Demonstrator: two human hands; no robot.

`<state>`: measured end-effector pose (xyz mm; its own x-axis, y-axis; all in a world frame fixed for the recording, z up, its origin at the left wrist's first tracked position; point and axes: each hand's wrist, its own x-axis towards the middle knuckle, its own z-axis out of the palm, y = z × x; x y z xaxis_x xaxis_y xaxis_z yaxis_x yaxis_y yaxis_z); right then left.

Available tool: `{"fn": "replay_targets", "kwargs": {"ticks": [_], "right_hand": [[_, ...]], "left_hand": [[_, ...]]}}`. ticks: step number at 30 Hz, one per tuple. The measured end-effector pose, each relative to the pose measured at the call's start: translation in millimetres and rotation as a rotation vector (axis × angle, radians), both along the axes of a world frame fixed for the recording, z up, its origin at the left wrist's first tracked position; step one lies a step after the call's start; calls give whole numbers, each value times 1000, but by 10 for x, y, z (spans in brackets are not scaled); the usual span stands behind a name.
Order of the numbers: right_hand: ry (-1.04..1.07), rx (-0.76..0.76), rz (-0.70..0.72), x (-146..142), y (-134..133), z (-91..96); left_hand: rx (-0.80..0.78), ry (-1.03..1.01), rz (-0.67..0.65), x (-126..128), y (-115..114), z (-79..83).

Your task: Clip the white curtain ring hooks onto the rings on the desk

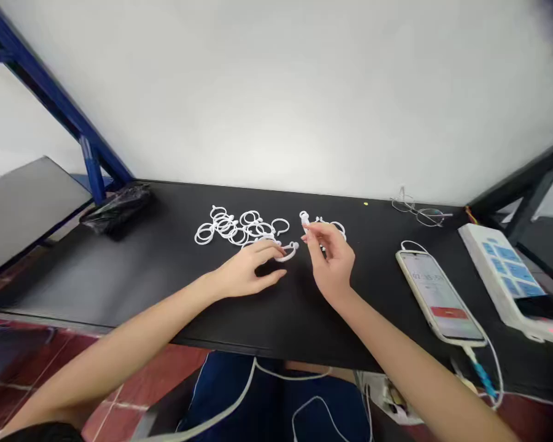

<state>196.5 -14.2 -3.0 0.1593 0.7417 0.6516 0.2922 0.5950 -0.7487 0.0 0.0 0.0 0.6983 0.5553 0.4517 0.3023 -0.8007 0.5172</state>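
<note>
Forearms [156,325] extend from the lower left and lower right, above blue trousers [267,405] and a white cable [221,418]. Both hands are positioned over the black table [258,319]. Left hand [251,270]: thumb set wide of the fingers, fingertips touching 1 white ring [289,255] at the near edge of the pile. Right hand [332,261]: narrow pinch, thumb and index finger holding 1 white part [305,218], raised end up. At right, the phone [437,294] lies screen up, lead connected at its near end; the power strip [500,270] sits beyond it to the right. Behind the left hand lies the ring pile [235,228], overlapping. Further rings [340,228] lie behind the right hand, partly hidden. At the rear: black bag [117,209], left; glasses [417,210], right; white wall [304,110] behind.
</note>
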Motion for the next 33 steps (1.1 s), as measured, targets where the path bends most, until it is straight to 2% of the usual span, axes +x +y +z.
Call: {"fn": "replay_targets", "kwargs": {"ticks": [7,10,13,17,22,27,30,33], "right_hand": [[53,-7,-16,64,47,35],[89,-11,-29,92,51,77],[128,-17,-31,105,44,124],[166,-38,-44,103,36,169],[184,-25,-44,85,42,173],[54,4,-102,77,39,157],[-71,33,-162,84,42,141],[-95,1,-125,85,54,116]], "left_hand": [[172,267,5,230,-62,-33],[186,327,20,339,-45,10],[168,243,95,435,37,118],[187,1,225,513,219,218],[318,-215,313,502,316,125],[424,-217,302,414,301,39],[397,-197,316,382,314,39],[340,-204,313,386,314,43]]}}
